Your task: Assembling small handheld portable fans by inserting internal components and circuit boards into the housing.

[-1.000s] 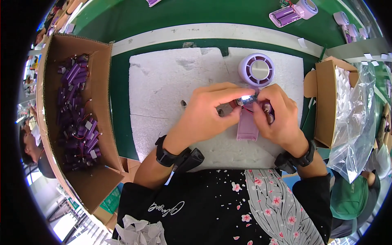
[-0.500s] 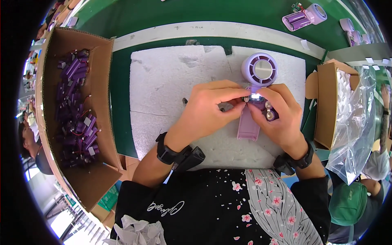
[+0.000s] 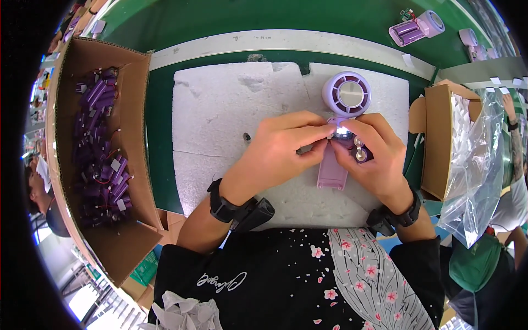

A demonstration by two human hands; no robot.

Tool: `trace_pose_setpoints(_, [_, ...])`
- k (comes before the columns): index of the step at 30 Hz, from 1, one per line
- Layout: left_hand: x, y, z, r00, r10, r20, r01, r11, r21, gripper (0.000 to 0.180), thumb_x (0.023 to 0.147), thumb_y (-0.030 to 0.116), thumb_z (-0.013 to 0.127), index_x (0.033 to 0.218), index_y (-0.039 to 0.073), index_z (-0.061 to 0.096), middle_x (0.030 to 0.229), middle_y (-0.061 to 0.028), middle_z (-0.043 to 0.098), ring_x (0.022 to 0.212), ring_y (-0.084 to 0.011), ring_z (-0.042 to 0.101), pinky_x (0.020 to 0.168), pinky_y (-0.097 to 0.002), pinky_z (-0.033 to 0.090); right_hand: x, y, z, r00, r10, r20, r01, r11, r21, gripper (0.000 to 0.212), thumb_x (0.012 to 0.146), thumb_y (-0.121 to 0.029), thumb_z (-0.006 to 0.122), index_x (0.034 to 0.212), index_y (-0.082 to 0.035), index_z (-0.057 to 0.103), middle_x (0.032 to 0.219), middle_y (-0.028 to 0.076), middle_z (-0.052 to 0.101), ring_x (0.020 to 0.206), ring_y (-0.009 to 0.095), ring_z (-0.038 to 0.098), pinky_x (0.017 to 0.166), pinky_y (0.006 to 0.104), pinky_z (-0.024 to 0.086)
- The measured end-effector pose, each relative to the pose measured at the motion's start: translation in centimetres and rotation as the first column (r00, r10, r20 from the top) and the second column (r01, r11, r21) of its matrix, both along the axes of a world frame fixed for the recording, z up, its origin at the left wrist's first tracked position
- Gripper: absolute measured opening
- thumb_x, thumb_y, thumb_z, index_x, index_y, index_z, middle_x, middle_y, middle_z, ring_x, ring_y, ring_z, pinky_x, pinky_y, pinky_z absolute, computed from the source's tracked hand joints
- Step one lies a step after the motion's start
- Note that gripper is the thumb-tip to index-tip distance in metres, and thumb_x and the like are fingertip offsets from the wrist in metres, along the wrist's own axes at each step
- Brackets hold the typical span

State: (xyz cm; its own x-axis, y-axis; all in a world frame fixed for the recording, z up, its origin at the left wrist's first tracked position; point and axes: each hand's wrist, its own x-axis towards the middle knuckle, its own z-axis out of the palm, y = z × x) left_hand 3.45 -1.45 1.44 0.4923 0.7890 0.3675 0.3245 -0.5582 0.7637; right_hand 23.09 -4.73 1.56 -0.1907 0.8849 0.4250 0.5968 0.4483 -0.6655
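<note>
A lilac handheld fan lies on a white foam board (image 3: 214, 110), its round fan head (image 3: 330, 91) farthest from me and its open handle shell (image 3: 332, 170) pointing toward me. Over the top of the handle, my right hand (image 3: 379, 157) pinches a small shiny circuit board (image 3: 342, 132) between thumb and fingers. A purple battery pack (image 3: 361, 154) with bright metal ends shows beside that thumb, partly covered by the hand. From the left, my left hand (image 3: 289, 140) has its thumb and forefinger closed at the board's edge. What lies between those fingertips is too small to make out.
At left stands a cardboard box (image 3: 132, 110) of purple battery packs (image 3: 99, 126). To the right are a cardboard box (image 3: 437, 143) of white pieces and a clear plastic bag (image 3: 476, 187). Another open fan (image 3: 410, 32) lies on the green belt (image 3: 308, 14) beyond a pale rail (image 3: 297, 39).
Both hands stay at the circuit board, with only slight finger shifts. On the green belt the other open fan has moved a little to the right.
</note>
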Motion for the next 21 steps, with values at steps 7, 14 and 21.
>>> trace_pose_setpoints(7, [0.15,-0.1,-0.13,1.0,0.012,-0.007,-0.012,1.0,0.028,0.03,0.07,-0.004,0.073,0.099,0.004,0.074,0.09,-0.0086,0.07,0.07,-0.0192,0.068,0.058,-0.026,0.054,0.08,-0.09,-0.17,1.0,-0.013,0.012,0.012,1.0,0.028,0.038,0.066,-0.004,0.083,0.102,-0.005,0.07,0.092,0.01,0.064,0.069,0.021,0.066,0.059,0.0291,0.055])
trace_pose_setpoints(14, [0.27,-0.04,-0.18,1.0,0.021,0.01,-0.022,1.0,0.023,0.03,0.07,-0.005,0.073,0.098,0.004,0.074,0.086,-0.0071,0.069,0.067,-0.017,0.066,0.056,-0.0253,0.053,-0.09,-0.31,-0.12,0.999,-0.042,0.016,0.042,0.998,0.036,0.035,0.067,-0.005,0.083,0.1,-0.005,0.071,0.091,0.008,0.064,0.064,0.018,0.065,0.055,0.0275,0.053])
trace_pose_setpoints(21, [0.63,0.04,-0.82,0.985,-0.007,0.175,0.039,0.983,-0.179,0.034,0.072,-0.006,0.071,0.105,0.003,0.068,0.097,-0.0092,0.067,0.077,-0.0198,0.066,0.066,-0.0273,0.053,-0.36,-0.27,0.13,0.996,-0.092,-0.013,0.091,0.996,-0.018,0.03,0.07,-0.006,0.081,0.098,-0.005,0.07,0.085,0.009,0.065,0.063,0.02,0.065,0.054,0.0291,0.052])
